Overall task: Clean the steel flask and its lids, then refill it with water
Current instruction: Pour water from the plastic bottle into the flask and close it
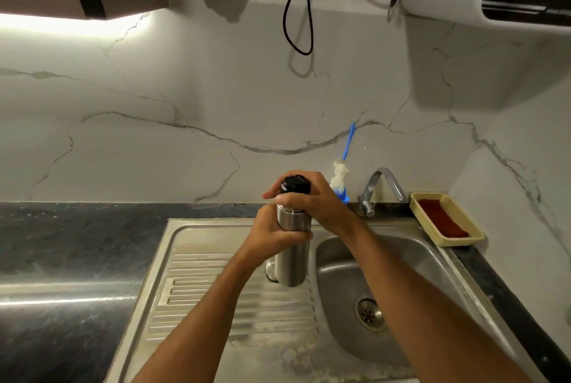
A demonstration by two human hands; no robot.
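The steel flask point(293, 265) stands upright on the ribbed drainboard point(197, 290), just left of the sink basin. My left hand point(272, 231) wraps around the flask's upper body. My right hand point(312, 200) grips the black lid point(295, 183) on top of the flask from the right side. A small steel piece point(270, 269), perhaps a second lid, peeks out at the flask's left base, mostly hidden.
The sink basin point(340, 277) with its drain point(369, 314) lies to the right. A tap point(381, 188) rises behind it. A blue-handled bottle brush point(341, 175) leans on the wall. A yellow tray point(417, 200) with a red scrubber sits right. Dark countertop point(61, 243) spreads left.
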